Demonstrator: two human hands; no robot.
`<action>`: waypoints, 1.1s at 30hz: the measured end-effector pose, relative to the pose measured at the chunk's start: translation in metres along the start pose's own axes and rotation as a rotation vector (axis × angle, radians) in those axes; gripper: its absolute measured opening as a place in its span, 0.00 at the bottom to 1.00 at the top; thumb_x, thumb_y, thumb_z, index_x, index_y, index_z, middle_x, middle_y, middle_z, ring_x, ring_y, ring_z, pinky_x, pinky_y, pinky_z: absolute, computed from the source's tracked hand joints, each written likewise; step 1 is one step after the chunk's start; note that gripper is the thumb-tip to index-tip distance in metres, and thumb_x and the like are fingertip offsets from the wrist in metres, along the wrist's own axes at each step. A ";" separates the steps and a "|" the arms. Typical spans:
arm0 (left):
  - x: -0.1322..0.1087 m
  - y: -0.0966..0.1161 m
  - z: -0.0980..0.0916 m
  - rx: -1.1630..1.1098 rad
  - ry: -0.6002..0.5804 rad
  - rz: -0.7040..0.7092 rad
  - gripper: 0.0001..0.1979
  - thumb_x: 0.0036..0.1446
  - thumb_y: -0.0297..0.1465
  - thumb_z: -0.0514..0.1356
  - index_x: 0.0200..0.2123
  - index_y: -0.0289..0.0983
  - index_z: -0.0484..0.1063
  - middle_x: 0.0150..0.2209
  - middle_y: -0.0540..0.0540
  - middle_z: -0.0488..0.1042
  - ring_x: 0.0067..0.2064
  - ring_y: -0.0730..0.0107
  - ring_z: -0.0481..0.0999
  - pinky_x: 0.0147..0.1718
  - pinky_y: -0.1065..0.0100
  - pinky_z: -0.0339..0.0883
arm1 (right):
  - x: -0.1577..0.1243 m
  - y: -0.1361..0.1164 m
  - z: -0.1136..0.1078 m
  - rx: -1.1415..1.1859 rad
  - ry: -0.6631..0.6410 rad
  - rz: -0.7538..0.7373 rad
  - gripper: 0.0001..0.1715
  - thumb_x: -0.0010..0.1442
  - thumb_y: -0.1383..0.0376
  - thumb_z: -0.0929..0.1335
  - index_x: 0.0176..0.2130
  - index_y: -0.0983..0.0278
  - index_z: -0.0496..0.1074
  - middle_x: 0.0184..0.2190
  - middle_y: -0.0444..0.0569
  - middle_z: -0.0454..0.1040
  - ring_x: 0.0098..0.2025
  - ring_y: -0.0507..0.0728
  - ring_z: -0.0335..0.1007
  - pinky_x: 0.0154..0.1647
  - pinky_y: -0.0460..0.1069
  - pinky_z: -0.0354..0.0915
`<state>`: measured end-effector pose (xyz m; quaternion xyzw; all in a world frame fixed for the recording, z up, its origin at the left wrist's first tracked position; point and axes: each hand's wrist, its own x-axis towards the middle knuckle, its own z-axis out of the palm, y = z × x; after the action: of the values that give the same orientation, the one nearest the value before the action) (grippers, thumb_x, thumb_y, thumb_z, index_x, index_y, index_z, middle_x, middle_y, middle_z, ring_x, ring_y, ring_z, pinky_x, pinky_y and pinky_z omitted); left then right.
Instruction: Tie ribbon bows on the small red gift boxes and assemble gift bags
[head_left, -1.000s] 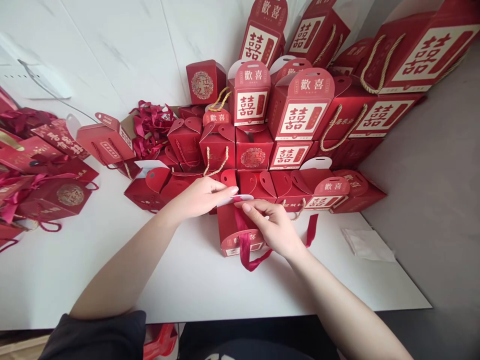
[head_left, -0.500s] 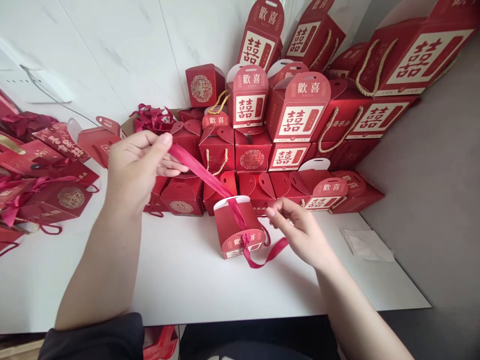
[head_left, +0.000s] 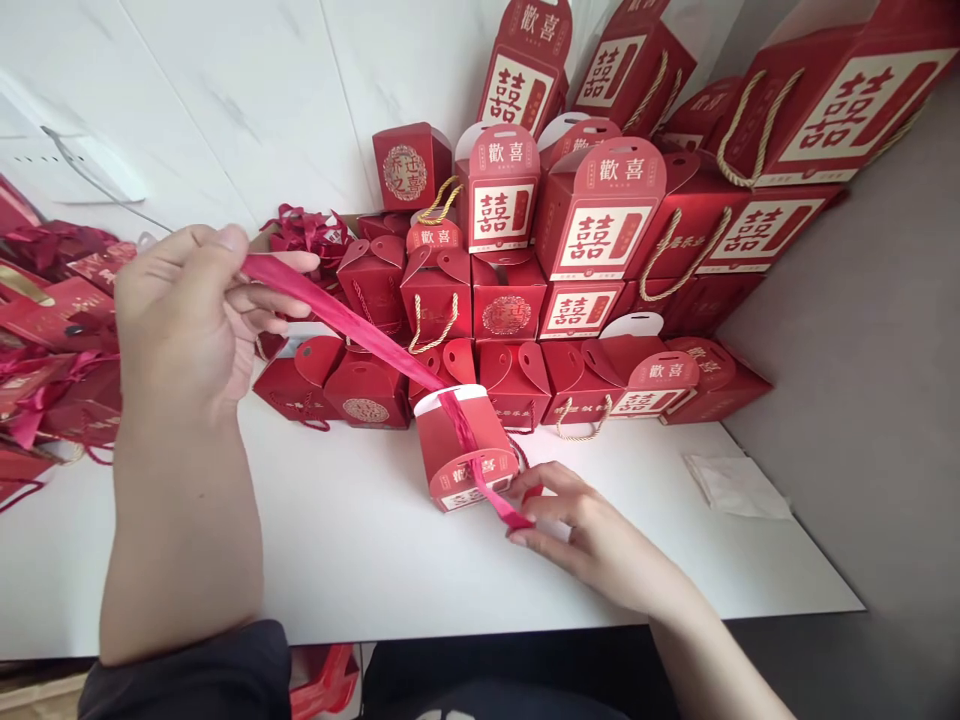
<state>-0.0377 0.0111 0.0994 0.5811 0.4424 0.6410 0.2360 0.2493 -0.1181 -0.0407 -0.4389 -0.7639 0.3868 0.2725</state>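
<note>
A small red gift box [head_left: 454, 430] with pale tabs sits on the white table. Through the slot in its top runs a crimson ribbon [head_left: 360, 335], stretched up to the left. My left hand [head_left: 202, 310] is raised above the table and pinches the long end of that ribbon between thumb and fingers. Low at the box's right front, my right hand [head_left: 581, 525] has its thumb and fingers around the short end. Part of that end is hidden behind the fingers. A dark red cord handle shows at the box's right side.
Stacked red gift boxes [head_left: 600, 235], some with gold rope handles, line the back and right. More boxes with ribbons [head_left: 67, 370] stand at the left. A white folded tissue [head_left: 739, 487] lies on the right of the table [head_left: 360, 580]. A bundle of ribbons [head_left: 307, 232] sits behind.
My left hand has moved left and closer, drawing more ribbon through the box. My right hand has come down and left onto the short end, which is now shorter. The box shifted slightly left.
</note>
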 end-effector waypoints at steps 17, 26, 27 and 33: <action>-0.004 0.010 -0.001 -0.400 -0.138 0.020 0.09 0.57 0.27 0.58 0.24 0.35 0.67 0.27 0.43 0.81 0.14 0.76 0.67 0.08 0.74 0.50 | 0.013 -0.004 -0.134 -1.330 0.739 -0.254 0.10 0.63 0.66 0.68 0.38 0.61 0.81 0.25 0.45 0.71 0.29 0.57 0.66 0.31 0.53 0.58; -0.009 0.036 0.022 -0.428 -0.225 0.176 0.10 0.56 0.28 0.61 0.23 0.36 0.67 0.18 0.51 0.73 0.11 0.81 0.60 0.07 0.74 0.44 | 0.039 -0.052 -0.139 -1.244 0.763 0.168 0.14 0.54 0.65 0.68 0.38 0.56 0.82 0.21 0.44 0.74 0.23 0.57 0.59 0.23 0.50 0.50; -0.010 0.039 0.025 -0.439 -0.218 0.205 0.10 0.57 0.27 0.61 0.24 0.36 0.66 0.18 0.51 0.72 0.12 0.80 0.60 0.07 0.74 0.43 | 0.042 -0.055 -0.138 -1.221 0.802 0.180 0.14 0.53 0.64 0.68 0.38 0.55 0.82 0.20 0.45 0.73 0.22 0.57 0.59 0.23 0.50 0.49; -0.018 0.043 0.028 -0.428 -0.091 0.361 0.12 0.59 0.25 0.58 0.22 0.35 0.65 0.25 0.47 0.78 0.10 0.83 0.57 0.07 0.71 0.38 | 0.041 -0.052 -0.142 -0.959 0.981 0.060 0.18 0.54 0.65 0.67 0.42 0.56 0.82 0.19 0.44 0.74 0.21 0.55 0.61 0.26 0.50 0.57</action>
<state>0.0019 -0.0172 0.1242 0.6157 0.1755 0.7247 0.2550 0.3135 -0.0489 0.0841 -0.6565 -0.6264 -0.2301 0.3517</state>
